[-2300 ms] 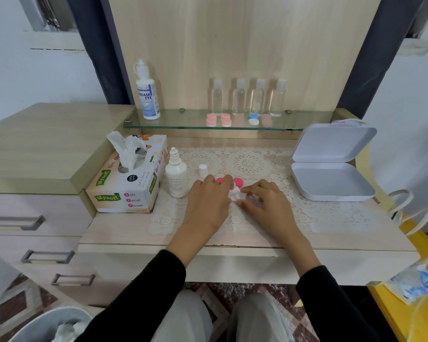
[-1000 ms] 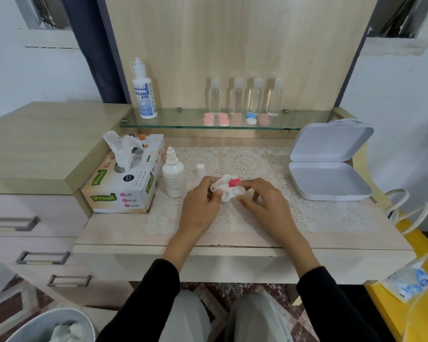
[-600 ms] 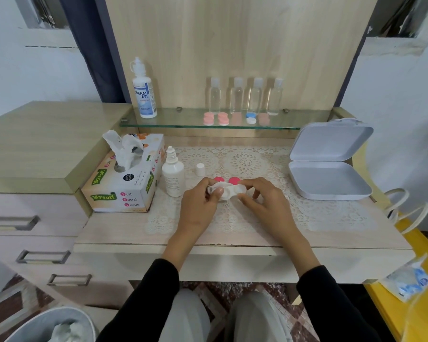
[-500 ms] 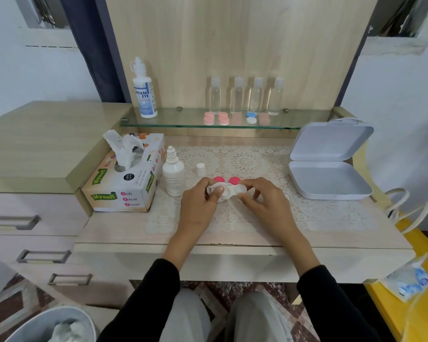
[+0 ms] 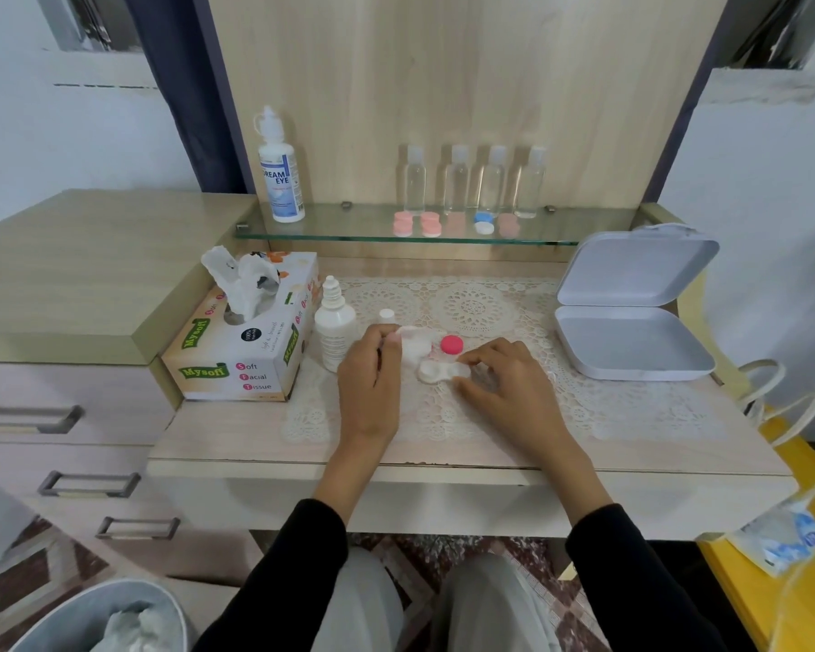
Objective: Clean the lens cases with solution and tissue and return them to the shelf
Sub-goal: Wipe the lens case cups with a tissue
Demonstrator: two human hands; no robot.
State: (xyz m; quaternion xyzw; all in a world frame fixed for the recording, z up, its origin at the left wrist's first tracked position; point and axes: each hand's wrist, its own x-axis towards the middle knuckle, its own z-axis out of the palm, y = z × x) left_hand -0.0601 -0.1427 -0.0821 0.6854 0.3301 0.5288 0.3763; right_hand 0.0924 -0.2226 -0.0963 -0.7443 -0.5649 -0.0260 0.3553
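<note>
On the lace mat lies an open white lens case (image 5: pixel 436 371); my right hand (image 5: pixel 506 385) pinches its right end. One pink cap (image 5: pixel 451 344) sits just behind the case. My left hand (image 5: pixel 370 369) holds a crumpled white tissue (image 5: pixel 412 343) just left of and behind the case. A small white solution bottle (image 5: pixel 334 331) stands uncapped to the left, its cap (image 5: pixel 387 315) beside it. On the glass shelf (image 5: pixel 349 237) rest pink lens cases (image 5: pixel 403 224) and a blue-and-white one (image 5: pixel 484 223).
A tissue box (image 5: pixel 245 350) stands left of the bottle. An open white box (image 5: pixel 631 341) lies at the right. A tall Dream Eye bottle (image 5: pixel 281 176) and several clear bottles (image 5: pixel 457 181) stand on the shelf. A bin (image 5: pixel 100 618) sits at lower left.
The tissue was wrapped over the case between both hands. My left hand has pulled it away to the left, baring the white case, which my right hand keeps on the mat.
</note>
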